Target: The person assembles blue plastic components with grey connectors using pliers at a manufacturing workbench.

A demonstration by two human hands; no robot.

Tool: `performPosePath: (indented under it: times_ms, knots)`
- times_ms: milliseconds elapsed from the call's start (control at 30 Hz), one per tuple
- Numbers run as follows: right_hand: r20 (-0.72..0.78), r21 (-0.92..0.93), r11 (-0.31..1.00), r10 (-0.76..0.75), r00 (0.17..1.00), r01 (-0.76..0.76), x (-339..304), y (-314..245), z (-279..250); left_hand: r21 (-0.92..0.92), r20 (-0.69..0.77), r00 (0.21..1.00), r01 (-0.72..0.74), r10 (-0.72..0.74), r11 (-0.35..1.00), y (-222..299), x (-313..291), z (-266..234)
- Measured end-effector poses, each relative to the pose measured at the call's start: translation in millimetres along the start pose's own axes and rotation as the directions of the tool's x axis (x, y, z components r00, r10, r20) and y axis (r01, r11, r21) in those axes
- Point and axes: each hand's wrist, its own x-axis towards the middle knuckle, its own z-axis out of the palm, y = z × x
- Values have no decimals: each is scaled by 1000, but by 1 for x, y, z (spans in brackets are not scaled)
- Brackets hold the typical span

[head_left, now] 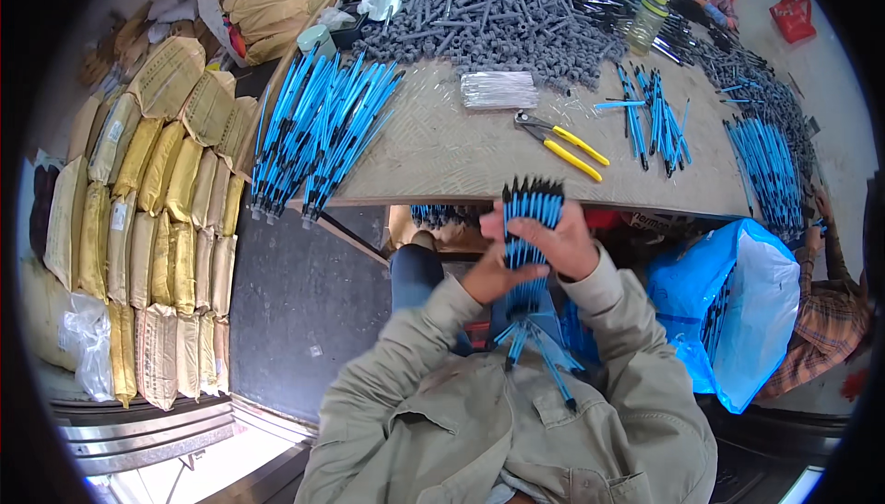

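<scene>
In front of my chest, a thick bundle of blue plastic sticks with black tips [533,214] stands upright between my two hands. My left hand [493,275] is closed round its lower left side. Higher up, my right hand [564,241] grips the bundle from the right, its thumb across the front. Below the hands, several more blue sticks [525,336] splay out over my lap and jacket. Just beyond, on the table, lie yellow-handled pliers [562,146] and a clear packet of thin pale strips [499,90].
The table [424,158] carries a fanned heap of blue sticks [318,126] at left and a mound of grey plastic parts [489,25] at the back. At right are smaller stick bundles [666,126], a bottle [647,23] and a blue bag [724,310]. Stacked sacks [147,200] line the left. Other people sit nearby.
</scene>
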Motion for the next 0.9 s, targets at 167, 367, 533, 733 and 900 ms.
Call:
performPosePath:
  times_ms: [167, 367, 533, 733, 900]
  knots:
    - [-111, 359, 800, 548, 829, -481, -56, 78, -13, 92, 129, 942, 298, -309, 950, -40, -30, 4]
    - [-68, 373, 798, 533, 844, -474, -62, 66, -23, 52, -66, 957, 288, -284, 956, 70, 19, -107]
    - [-4, 360, 796, 523, 852, -487, -52, 62, -21, 548, -435, 874, 65, 218, 834, 114, 174, -177]
    - [25, 374, 770, 548, 836, -517, -51, 58, -26, 871, -435, 890, 379, 134, 311, 107, 267, -206]
    - [26, 417, 764, 532, 847, -493, -53, 55, -27, 730, -385, 905, 417, -178, 541, 101, 286, -212]
